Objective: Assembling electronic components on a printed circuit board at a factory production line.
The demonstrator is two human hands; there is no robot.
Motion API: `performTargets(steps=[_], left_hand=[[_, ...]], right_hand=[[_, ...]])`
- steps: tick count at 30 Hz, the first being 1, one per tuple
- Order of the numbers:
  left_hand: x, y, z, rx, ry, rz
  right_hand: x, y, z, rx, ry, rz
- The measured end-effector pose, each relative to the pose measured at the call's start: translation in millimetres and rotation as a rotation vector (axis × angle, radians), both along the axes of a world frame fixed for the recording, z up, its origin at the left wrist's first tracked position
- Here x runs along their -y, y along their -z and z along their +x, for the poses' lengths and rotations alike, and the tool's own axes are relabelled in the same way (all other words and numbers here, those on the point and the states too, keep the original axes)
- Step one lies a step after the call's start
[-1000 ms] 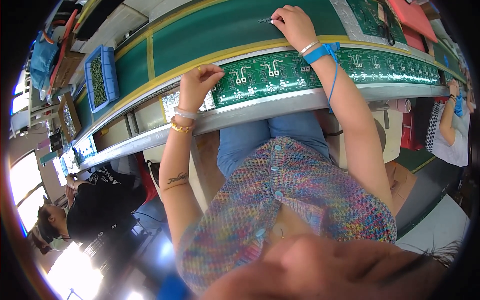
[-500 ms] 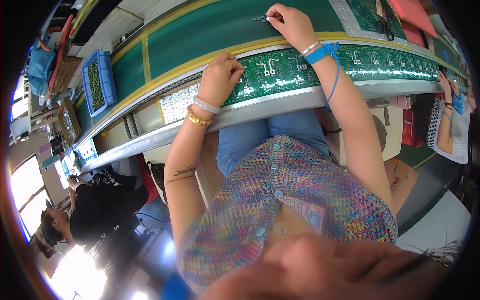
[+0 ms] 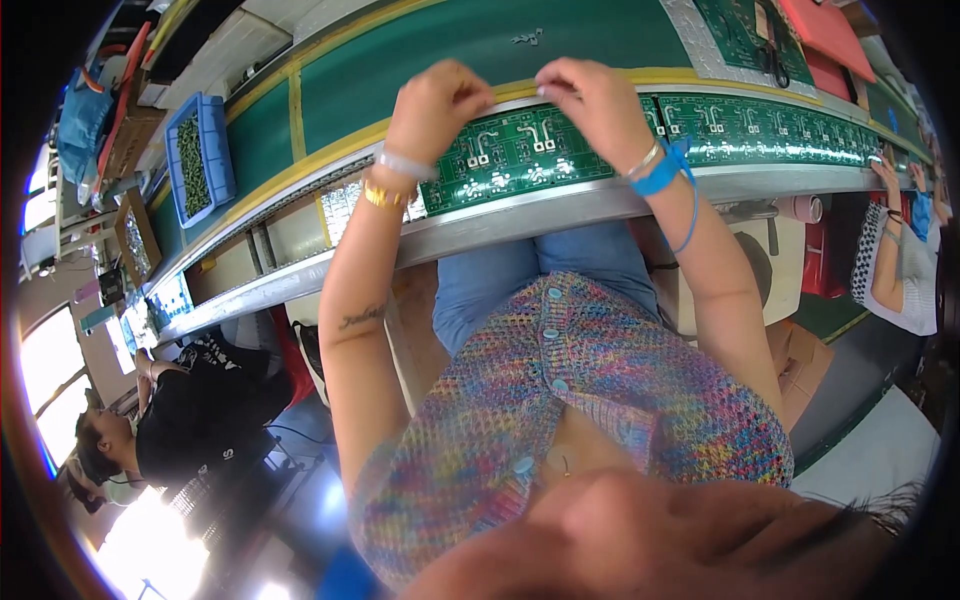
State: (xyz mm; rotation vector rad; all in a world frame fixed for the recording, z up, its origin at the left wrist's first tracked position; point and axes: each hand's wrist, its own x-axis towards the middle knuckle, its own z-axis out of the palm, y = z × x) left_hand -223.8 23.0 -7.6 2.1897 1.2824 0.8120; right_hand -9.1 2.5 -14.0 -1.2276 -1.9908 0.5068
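Starting nearest, low in frame: multicoloured knitted top (image 3: 570, 400), blue jeans (image 3: 540, 270) under the metal bench edge (image 3: 520, 215). Then up to centre top: green circuit board (image 3: 520, 155) lying flat on the rail. Left hand (image 3: 435, 100) curled at its far edge, right hand (image 3: 590, 95) pinching there too, fingertips nearly meeting; cannot tell if anything small is caught between. Probably light, stiff, thin, easily damaged; best gripped by bare edges. Beyond, green conveyor belt (image 3: 420, 50); blue parts tray (image 3: 200, 160) upper left.

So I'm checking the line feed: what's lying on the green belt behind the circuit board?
Behind the circuit board, a small cluster of loose metal parts lies on the green belt. Both hands cover the board's far edge there.
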Motion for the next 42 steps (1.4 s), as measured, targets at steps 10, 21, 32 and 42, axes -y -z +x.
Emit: performTargets(steps=[10,21,32,42], left_hand=[[-82,36,32,-0.184,-0.031,0.276],[-22,2,-17,0.051,-0.083,-0.09],[46,29,-87,0.469,-0.114,-0.587],[51,40,-86,0.554,-0.134,-0.653]], right_hand=[[32,22,-37,0.086,-0.205,0.03],[31,28,-40,0.115,-0.253,0.056],[31,32,-40,0.131,-0.274,0.051],[32,26,-40,0.158,-0.291,0.085]])
